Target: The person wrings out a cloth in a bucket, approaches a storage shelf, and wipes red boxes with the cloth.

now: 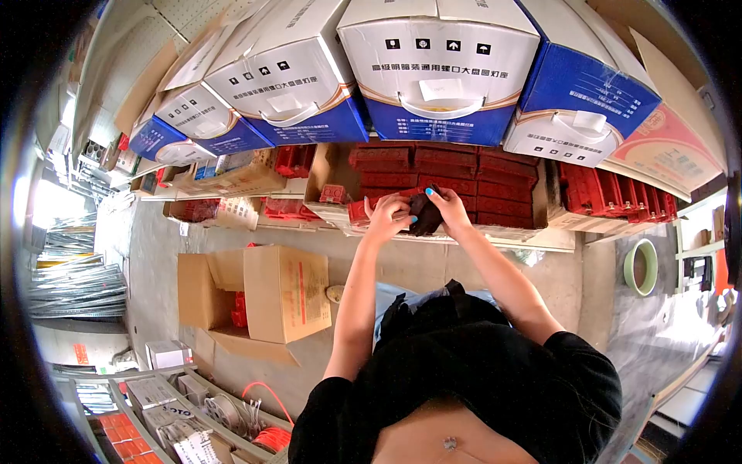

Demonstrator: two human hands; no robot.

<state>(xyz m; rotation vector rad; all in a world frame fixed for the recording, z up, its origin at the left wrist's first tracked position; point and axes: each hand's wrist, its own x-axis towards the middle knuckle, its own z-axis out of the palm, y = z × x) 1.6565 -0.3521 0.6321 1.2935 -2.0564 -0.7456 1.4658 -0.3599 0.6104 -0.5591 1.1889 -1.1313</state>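
My left hand [389,214] and my right hand [450,209] meet at the front of an open carton on the shelf. Between them is a dark, crumpled, cloth-like piece [425,216]. The right fingers and thumb close on its right side, while the left fingers pinch its left edge. Its exact kind does not show. Right behind the hands, stacked rows of red plastic boxes [444,161] fill the carton. One small red box [332,194] sits apart at the carton's left side, and a red box beside my left hand is partly covered by it.
White-and-blue cartons [440,69] line the shelf above the hands. More red boxes [618,193] stand at the right. On the floor lies an open cardboard box [286,294] with red pieces inside. A green tub [641,267] stands right; metal rods [77,290] lie left.
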